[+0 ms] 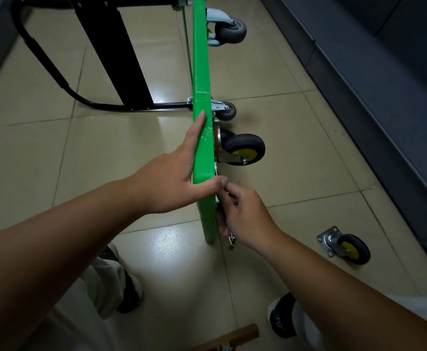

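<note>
Two hands work at the near corner of a bright green cart deck (201, 59), which stands on its long edge on the tiled floor (296, 117), its underside facing right. The left hand (174, 178) lies flat against the deck's left face, fingers straight, the forefinger stretched along the upper rim and the thumb laid across it. The right hand (245, 214) is curled against the underside at that corner, gripping a small metal tool (231, 238) whose end pokes out below the palm. Well apart to the right, a loose caster (346, 245) with a yellow hub lies on the tiles. Just beyond the hands a matching yellow-hub caster (242, 149) is fixed to the underside; farther along sit two grey casters (226, 111). The black handle (42, 57) lies folded out to the left. A dark wall base (384, 84) bounds the floor on the right.
</note>
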The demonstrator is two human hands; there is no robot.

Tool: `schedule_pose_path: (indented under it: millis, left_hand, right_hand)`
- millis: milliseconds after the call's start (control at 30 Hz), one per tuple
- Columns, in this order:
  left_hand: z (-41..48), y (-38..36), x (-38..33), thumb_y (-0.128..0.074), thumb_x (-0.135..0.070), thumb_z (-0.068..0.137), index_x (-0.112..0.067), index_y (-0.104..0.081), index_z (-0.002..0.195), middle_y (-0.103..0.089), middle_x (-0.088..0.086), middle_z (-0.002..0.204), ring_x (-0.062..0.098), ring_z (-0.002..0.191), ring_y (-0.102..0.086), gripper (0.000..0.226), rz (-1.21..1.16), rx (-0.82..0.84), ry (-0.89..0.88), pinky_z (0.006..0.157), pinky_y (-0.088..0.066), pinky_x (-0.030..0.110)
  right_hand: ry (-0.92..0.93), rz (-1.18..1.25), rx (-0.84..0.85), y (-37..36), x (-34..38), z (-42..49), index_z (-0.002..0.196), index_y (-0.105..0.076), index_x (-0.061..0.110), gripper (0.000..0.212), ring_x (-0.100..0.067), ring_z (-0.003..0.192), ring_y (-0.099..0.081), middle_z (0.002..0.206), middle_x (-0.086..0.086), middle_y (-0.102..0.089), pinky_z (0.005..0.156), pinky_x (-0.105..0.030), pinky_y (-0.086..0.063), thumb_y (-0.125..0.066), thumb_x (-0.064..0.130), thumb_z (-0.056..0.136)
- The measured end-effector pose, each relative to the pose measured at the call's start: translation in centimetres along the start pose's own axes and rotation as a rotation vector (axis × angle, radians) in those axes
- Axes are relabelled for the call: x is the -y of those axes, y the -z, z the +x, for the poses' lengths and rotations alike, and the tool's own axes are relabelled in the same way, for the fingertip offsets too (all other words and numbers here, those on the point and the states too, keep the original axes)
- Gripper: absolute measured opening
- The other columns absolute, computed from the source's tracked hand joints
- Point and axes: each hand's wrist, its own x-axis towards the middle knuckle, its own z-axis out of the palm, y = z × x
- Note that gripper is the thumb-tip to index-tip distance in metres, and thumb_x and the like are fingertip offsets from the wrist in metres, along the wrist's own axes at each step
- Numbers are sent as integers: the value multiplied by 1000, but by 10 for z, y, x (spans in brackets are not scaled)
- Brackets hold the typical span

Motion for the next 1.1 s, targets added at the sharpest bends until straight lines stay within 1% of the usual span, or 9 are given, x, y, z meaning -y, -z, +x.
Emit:
schedule_pose_path:
  millis: [200, 467, 533, 600, 667, 733, 833, 1000, 1100]
  left_hand:
    - [-1, -2, 2, -53, -74, 80, -51, 29, 149, -57, -2, 136, 9, 85, -68, 110, -35, -3, -3, 81, -58, 34]
    - [2, -1, 1, -51, -76, 80, -49, 29, 149, -51, 0, 144, 13, 89, -68, 110, 2, 8, -4, 83, -57, 36]
    - [2, 0, 1, -50, -79, 78, -51, 30, 148, -50, 1, 147, 17, 92, -69, 110, 1, 6, -6, 85, -57, 40]
    - [2, 0, 1, -48, -84, 75, -53, 30, 147, -47, 2, 152, 20, 96, -70, 111, -11, 12, -9, 88, -57, 42]
    - [1, 0, 1, -46, -86, 73, -55, 31, 146, -43, 3, 157, 21, 100, -70, 111, -17, 22, -13, 89, -58, 43]
    - [1, 0, 1, -46, -86, 73, -56, 32, 145, -40, 4, 159, 21, 102, -70, 110, -21, 27, -17, 89, -59, 42]
    - [1, 0, 0, -47, -84, 74, -55, 32, 145, -41, 5, 158, 21, 101, -69, 110, -24, 28, -13, 89, -59, 43]
    - [1, 0, -1, -48, -83, 73, -54, 29, 147, -43, 3, 156, 23, 107, -67, 111, -30, 16, -17, 92, -56, 44]
    - [1, 0, 1, -49, -82, 74, -54, 29, 147, -44, 3, 155, 22, 106, -67, 110, -40, 13, -22, 92, -57, 44]
  right_hand:
    - [119, -186, -152, -10, -46, 23, 143, -52, 38, 39, -8, 92, -65, 104, 4, -69, 78, -22, -54, -48, 28, 105]
    - [198, -392, -147, -7, -65, 21, 149, -44, 38, 47, -21, 91, -65, 108, -5, -68, 73, -35, -54, -50, 23, 105]
    - [70, -480, -141, 6, -70, 15, 146, -51, 33, 44, -26, 83, -66, 99, -9, -70, 70, -40, -55, -51, 21, 103]
    - [-213, -522, -118, 15, -74, 6, 128, -66, 22, 32, -32, 75, -69, 87, -10, -72, 69, -43, -58, -51, 22, 99]
    - [-481, -421, -95, 19, -70, -2, 108, -65, 15, 18, -33, 60, -70, 76, -12, -73, 57, -41, -60, -53, 21, 95]
    - [-563, -278, -83, 20, -51, -5, 98, -60, 16, 8, -29, 47, -63, 71, -17, -74, 43, -29, -48, -53, 15, 96]
    - [-456, -68, -132, 20, -8, -3, 91, -69, 11, 18, -21, 42, -56, 73, -17, -73, 44, -27, -44, -53, 15, 98]
    - [-316, 113, -180, 14, 50, 2, 79, -68, 28, 28, -17, 55, -58, 83, -11, -74, 51, -29, -48, -53, 22, 102]
    - [-305, 156, -168, 14, 54, -2, 100, -75, 28, 23, -12, 56, -56, 84, -4, -72, 48, -24, -45, -53, 22, 103]
